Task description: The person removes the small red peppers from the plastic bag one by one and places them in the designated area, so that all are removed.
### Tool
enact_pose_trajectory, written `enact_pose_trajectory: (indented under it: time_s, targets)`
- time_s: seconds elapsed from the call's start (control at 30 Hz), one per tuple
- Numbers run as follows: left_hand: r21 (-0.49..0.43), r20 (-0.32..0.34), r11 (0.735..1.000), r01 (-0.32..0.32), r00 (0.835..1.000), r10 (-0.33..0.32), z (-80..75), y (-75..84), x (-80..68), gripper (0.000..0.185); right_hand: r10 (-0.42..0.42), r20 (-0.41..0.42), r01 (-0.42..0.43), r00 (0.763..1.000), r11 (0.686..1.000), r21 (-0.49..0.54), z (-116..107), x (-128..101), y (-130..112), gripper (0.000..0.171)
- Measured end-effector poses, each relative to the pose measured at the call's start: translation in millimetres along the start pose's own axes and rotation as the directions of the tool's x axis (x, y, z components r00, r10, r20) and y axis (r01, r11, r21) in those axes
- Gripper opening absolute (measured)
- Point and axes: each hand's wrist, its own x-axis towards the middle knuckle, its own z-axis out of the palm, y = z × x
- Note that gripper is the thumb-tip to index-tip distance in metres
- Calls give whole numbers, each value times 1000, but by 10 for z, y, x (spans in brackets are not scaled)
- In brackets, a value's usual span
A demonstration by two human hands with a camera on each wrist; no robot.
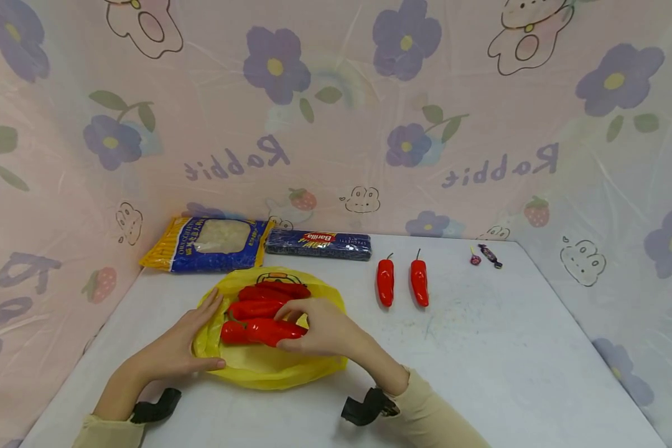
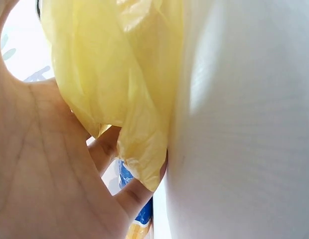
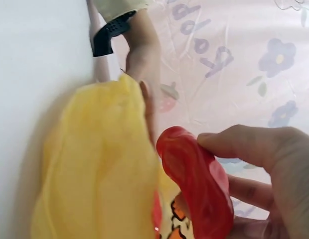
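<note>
1. Head view: a white table fills the lower frame, walled by a pink sheet printed with flowers and "Rabbit". At lower centre lies a yellow bag. The left hand rests on the bag's left edge, fingers straight. The right hand curls round a red pepper over the bag; more peppers lie behind it. Two loose peppers, candies and noodle packs sit farther back.
2. Left wrist view: the palm at lower left meets the bag; the fingertips are hidden.
3. Right wrist view: fingers pinch the pepper at lower right, with its lower end cut off.
</note>
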Motion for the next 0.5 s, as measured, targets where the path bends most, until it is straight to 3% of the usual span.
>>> enact_pose_trajectory:
  time_s: [0.3,0.5]
  targets:
    - [-3,10,1000,18,1000,-18,-11,18,1,122,-54,-95,57,994,998,26,-262,-107,-10,35]
    - [-4,12,1000,20,1000,-20,1,-1,11,122,-7,-140,16,990,998,67,-335,-137,28,39]
